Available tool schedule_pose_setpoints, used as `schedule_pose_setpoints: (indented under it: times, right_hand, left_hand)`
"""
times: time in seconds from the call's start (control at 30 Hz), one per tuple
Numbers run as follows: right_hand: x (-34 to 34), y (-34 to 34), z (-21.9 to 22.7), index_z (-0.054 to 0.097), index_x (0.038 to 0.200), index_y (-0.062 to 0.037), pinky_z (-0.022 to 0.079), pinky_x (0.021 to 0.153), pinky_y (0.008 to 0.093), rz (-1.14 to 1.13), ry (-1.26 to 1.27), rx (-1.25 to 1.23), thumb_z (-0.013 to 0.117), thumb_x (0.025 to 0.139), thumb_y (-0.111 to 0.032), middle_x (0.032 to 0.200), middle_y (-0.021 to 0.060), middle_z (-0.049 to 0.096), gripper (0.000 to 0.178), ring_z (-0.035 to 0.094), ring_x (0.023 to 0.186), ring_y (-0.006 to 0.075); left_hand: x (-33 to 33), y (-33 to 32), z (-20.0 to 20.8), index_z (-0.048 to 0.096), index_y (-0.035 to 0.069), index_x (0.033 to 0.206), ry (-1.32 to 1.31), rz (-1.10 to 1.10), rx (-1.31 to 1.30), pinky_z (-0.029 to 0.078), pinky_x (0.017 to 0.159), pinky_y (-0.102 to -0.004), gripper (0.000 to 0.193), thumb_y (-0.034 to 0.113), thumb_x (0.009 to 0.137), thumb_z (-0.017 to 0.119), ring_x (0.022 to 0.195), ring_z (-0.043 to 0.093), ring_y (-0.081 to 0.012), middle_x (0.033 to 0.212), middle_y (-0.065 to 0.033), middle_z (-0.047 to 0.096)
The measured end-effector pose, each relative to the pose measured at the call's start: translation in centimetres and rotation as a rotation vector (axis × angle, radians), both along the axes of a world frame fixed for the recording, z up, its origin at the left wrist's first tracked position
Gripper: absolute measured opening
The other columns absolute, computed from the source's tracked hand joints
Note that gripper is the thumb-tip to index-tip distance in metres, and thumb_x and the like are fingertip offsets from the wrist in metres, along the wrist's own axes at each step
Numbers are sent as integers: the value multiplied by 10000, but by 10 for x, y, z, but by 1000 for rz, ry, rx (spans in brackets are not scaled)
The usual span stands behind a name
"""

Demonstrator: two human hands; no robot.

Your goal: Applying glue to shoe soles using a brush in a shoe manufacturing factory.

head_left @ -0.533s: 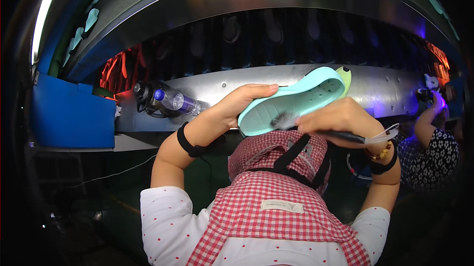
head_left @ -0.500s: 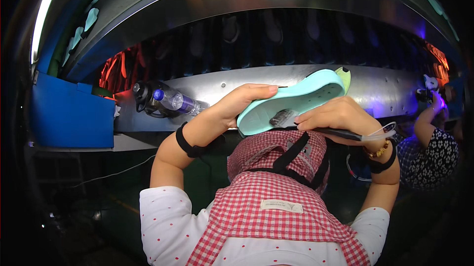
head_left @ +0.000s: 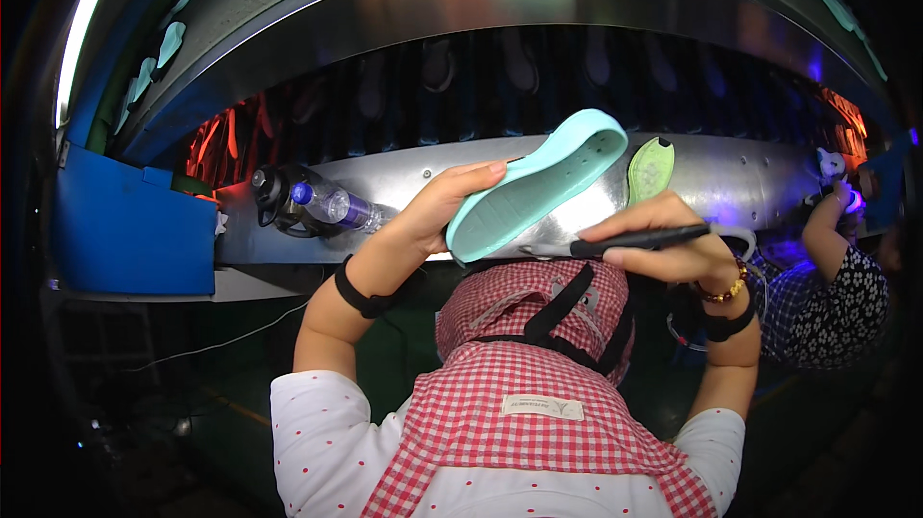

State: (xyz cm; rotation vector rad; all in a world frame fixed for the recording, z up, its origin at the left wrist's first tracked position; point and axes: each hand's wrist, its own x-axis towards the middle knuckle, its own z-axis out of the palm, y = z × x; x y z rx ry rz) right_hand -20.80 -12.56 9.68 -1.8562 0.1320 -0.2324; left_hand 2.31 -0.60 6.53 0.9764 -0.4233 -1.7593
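Observation:
A pale turquoise shoe sole (head_left: 534, 186), tilted with its hollow inner side showing, is gripped at its left edge by my left hand (head_left: 447, 205). The fingers behind it are partly hidden. My right hand (head_left: 659, 244) is closed around a black-handled brush (head_left: 639, 239). The brush's pale head lies just below the sole's lower right edge, seen thinly from the side. Beyond my right hand, a light green sole-shaped piece (head_left: 651, 172) with a dark tip rests on the metal bench.
On the metal bench (head_left: 702, 162) to the left lie a clear bottle with a blue cap (head_left: 332, 202) and a dark bottle (head_left: 279, 196). A blue box (head_left: 135, 229) stands at far left. Another person's arm (head_left: 825, 234) shows at right.
The brush has come out of the sole's hollow and moved to its lower right side. The sole has tilted more steeply and shifted left, uncovering the green piece.

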Motion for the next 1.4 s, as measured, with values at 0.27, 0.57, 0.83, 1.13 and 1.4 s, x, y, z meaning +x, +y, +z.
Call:
schedule_pose_setpoints:
  times: [0.27,0.57,0.83,1.13,1.4]
  right_hand:
    - [33,32,-33,600,900,51,509,646,219,-386,-143,496,564,797,-40,826,115,632,142,615,697,119]
    - [33,18,-58,590,915,64,505,696,245,-766,-360,244,562,775,18,889,156,619,150,625,770,179]
    - [65,26,-77,603,943,41,465,713,339,-762,-324,-608,656,689,-84,976,224,589,288,576,805,304]
    - [44,47,-53,585,958,72,467,709,308,-452,-234,-21,576,758,-113,950,209,606,273,599,741,258]
    - [-21,21,-66,523,1002,71,479,657,291,-644,-729,977,371,881,-246,1002,265,558,371,593,776,247]
  left_hand:
    - [-12,-3,-14,464,-55,1138,88,88,-67,505,742,-325,417,249,852,476,861,597,-228,1029,-179,559]
    - [-11,0,-31,425,-24,1175,244,195,-95,524,741,-363,425,269,868,436,860,611,-243,1027,-169,565]
    - [-32,-6,-44,411,-8,1186,356,329,-43,512,770,-363,413,274,884,407,909,592,-234,1047,-155,559]
    - [-7,-7,-52,443,-24,1153,300,352,-109,480,815,-348,405,283,895,390,933,579,-219,1042,-146,566]
    - [30,25,38,275,-3,1301,-65,384,-539,458,825,-439,539,318,873,340,959,551,-326,1167,-191,478]
